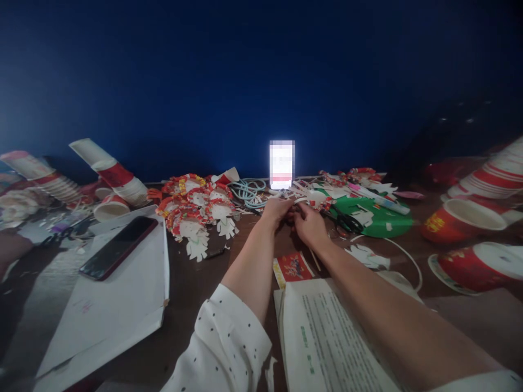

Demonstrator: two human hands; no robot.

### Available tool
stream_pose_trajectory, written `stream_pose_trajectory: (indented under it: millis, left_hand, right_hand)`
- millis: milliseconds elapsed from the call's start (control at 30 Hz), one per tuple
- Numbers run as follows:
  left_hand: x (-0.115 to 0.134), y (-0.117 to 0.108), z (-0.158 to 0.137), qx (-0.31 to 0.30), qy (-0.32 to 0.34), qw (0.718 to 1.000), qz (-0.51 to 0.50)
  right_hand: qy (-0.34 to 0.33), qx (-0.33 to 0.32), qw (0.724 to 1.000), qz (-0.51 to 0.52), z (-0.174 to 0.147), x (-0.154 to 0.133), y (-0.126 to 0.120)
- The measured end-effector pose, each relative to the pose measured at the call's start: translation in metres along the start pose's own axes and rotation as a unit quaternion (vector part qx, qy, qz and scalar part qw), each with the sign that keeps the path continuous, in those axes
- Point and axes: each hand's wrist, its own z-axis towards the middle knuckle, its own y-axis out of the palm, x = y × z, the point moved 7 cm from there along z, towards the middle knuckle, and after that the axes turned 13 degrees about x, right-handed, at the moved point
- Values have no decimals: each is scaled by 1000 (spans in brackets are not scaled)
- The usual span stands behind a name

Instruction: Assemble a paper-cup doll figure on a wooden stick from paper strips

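Note:
My left hand (278,211) and my right hand (310,222) meet at the middle of the dark brown table, their fingers bent and pressed together. Whatever they pinch is small and mostly hidden; a pale curved strip shows by the fingertips. Just behind them stands a lit phone screen (281,163), its content blurred out. Left of my hands lie red and white paper-cup crafts (190,204) with white cut-outs hanging from them. Close to my right hand are black-handled scissors (348,219) on a green sheet (382,216). A red printed packet (295,267) lies below my wrists.
A dark phone (119,247) rests on a white board (110,321) at left. Stacked paper cups (118,177) lean behind it. A printed booklet (322,332) lies under my right forearm. Red cups (453,228) stand at right; a light-blue cord (247,190) lies by the blue wall (204,81).

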Motion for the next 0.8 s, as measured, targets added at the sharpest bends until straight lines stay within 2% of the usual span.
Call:
stream_pose_trajectory:
  millis: [433,700,800]
  left_hand:
    - [-1,-1,9,19,16,1000,17]
    - [-4,1,9,-1,6,1000,-18]
    - [-2,1,5,-6,-18,998,-56]
  right_hand:
    - [-3,6,1000,6,0,-1,0]
    - [-7,13,1000,16,1,1,-1]
    - [18,7,999,29,0,0,-2]
